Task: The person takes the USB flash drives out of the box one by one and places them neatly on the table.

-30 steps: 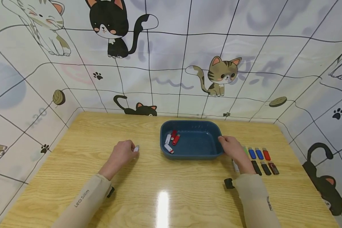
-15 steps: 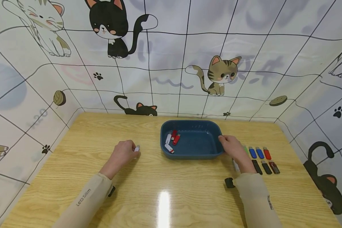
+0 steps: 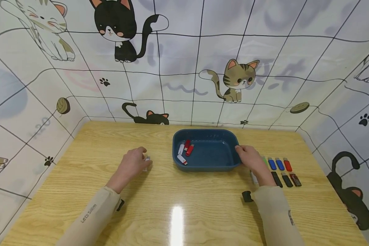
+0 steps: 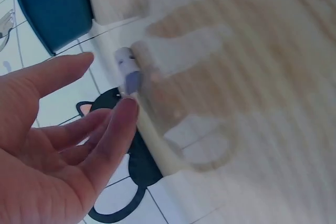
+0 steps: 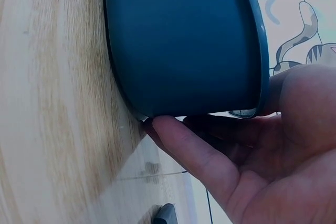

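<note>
In the head view my left hand [image 3: 130, 167] is on the table left of the blue plastic bin [image 3: 206, 168]. Its thumb and fingers are spread apart. Close to the fingertips lies a white USB stick [image 4: 127, 65] with a greyish-blue end, on the wood in the left wrist view; part of it is hidden from above. My right hand [image 3: 250, 159] holds the bin's right end, fingers at the end wall and rim in the right wrist view. Inside the bin's left part lie a white USB stick [image 3: 182, 159], another white one, and two red USB sticks [image 3: 189, 149].
Right of the bin, several USB sticks lie in two rows: blue [image 3: 272, 164], red [image 3: 287, 165], black [image 3: 276, 179], dark red [image 3: 295, 179], and a green one partly behind my right hand. A cat-print cloth [image 3: 184, 85] walls the table's back and sides.
The left hand's fingers have opened away from the white USB stick, which now lies loose on the table. The right hand and the bin have stayed put.
</note>
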The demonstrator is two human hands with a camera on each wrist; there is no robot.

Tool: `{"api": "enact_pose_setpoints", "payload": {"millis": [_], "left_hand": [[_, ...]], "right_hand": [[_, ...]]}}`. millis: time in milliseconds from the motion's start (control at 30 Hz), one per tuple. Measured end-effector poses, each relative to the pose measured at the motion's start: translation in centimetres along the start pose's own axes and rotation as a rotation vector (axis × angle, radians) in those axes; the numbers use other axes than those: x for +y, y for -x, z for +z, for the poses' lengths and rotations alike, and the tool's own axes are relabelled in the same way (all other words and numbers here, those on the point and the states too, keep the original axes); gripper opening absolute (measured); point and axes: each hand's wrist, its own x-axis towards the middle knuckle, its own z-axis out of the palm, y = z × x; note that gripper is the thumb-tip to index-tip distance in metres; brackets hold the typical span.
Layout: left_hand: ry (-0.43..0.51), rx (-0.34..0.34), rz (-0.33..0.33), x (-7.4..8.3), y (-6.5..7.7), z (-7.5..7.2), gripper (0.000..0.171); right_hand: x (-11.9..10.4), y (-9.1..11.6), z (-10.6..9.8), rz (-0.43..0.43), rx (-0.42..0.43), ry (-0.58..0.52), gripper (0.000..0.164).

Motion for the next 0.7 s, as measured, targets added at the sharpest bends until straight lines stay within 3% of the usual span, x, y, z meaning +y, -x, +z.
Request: {"api": "enact_pose_setpoints", "payload": {"millis": [200, 333, 533, 700], "left_hand": [[0.020, 0.122, 0.169, 1.9, -0.3, -0.4, 0.039], [0.049, 0.136, 0.292, 4.3, -0.7, -0.7, 0.033], [0.037, 0.019, 0.487, 7.3, -1.9, -1.0, 0.033], [-0.050, -0.098, 0.544, 8.3, -3.0, -1.0, 0.040]], "right_hand": [[0.0, -0.1, 0.1, -0.003, 0.010, 0.012, 0.039], [-0.1, 0.0, 0.0, -0.006, 0.011, 0.020, 0.040], [0.0, 0.1, -0.2, -0.002, 0.005, 0.016, 0.044], [-0.2, 0.3, -0.1, 0.009, -0.029, -0.006, 0.054]]}}
